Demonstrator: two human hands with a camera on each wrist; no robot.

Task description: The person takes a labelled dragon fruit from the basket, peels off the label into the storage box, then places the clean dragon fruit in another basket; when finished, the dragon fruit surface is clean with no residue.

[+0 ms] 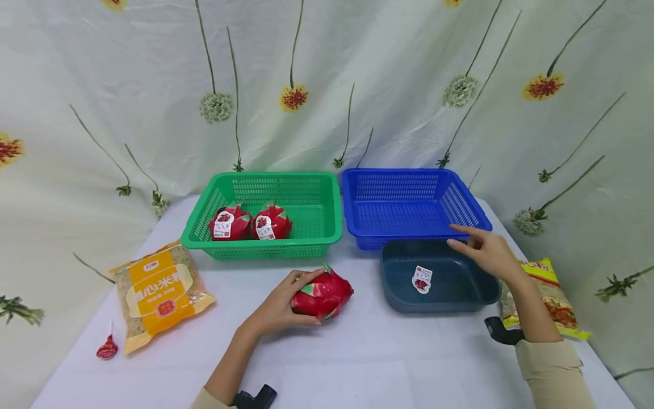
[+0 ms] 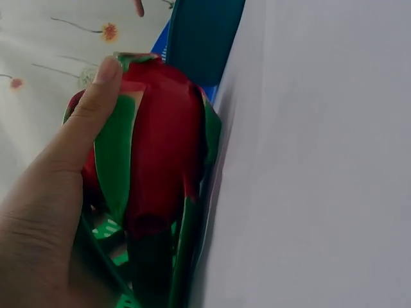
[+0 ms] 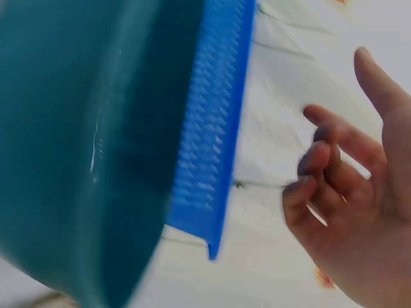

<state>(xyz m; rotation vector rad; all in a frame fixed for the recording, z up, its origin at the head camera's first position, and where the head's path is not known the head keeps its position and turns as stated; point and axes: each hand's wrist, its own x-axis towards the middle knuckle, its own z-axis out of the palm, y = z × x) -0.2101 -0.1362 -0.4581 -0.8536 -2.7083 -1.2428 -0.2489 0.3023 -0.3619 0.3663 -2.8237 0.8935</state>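
My left hand [image 1: 278,304] grips a red dragon fruit [image 1: 329,292] with green-tipped scales, low over the white table in front of the green basket. In the left wrist view the thumb [image 2: 87,122] lies along the side of the dragon fruit [image 2: 167,147]. Over the right rim of a dark teal basin [image 1: 455,301] hovers my right hand [image 1: 490,253], holding nothing. Its index finger and thumb reach out while the other fingers curl loosely, as the right wrist view shows. Inside the basin is a white sticker [image 1: 422,279] with a fruit picture.
Two stickered dragon fruits [image 1: 232,224] sit in the green basket [image 1: 317,245]. Beside it is a blue basket [image 1: 393,216], behind the basin. A rice-noodle bag [image 1: 160,292] and a lollipop [image 1: 107,347] lie at the left; a yellow food packet [image 1: 554,301] lies beyond my right forearm.
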